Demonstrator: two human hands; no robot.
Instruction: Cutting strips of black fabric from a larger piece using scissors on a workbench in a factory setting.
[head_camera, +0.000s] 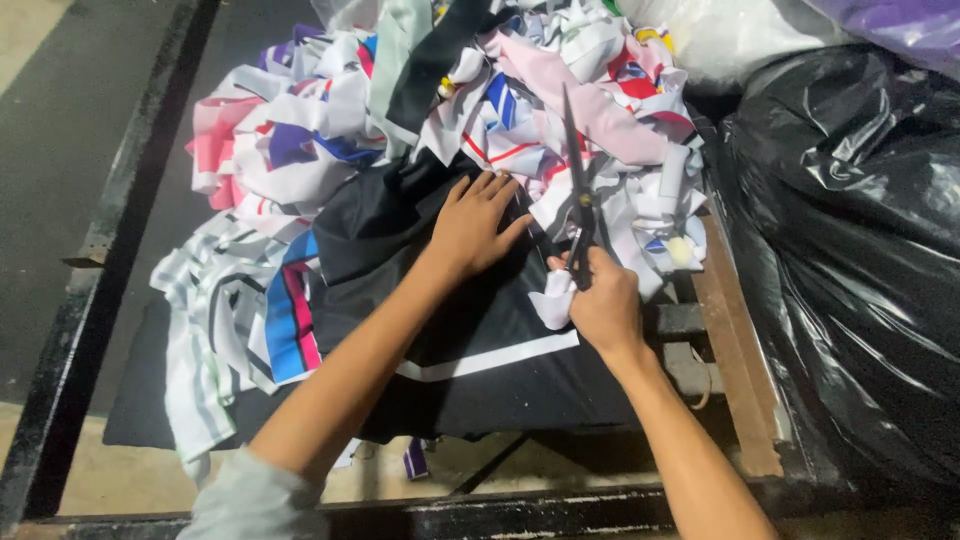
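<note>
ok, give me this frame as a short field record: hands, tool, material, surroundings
left hand: flat, palm down on the black fabric, fingers spread
right hand: gripping the scissors, blades pointing away from the person
black fabric: spread on the work surface, a white stripe across it
scrap pile: white, pink, blue and red fabric offcuts heaped behind and to the left of the hands
black plastic bag: large, full, at the right
wooden frame: edge showing right of the fabric

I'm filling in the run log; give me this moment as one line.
left hand: flat on black fabric | right hand: holds scissors, blades up | behind: fabric scrap pile
</note>
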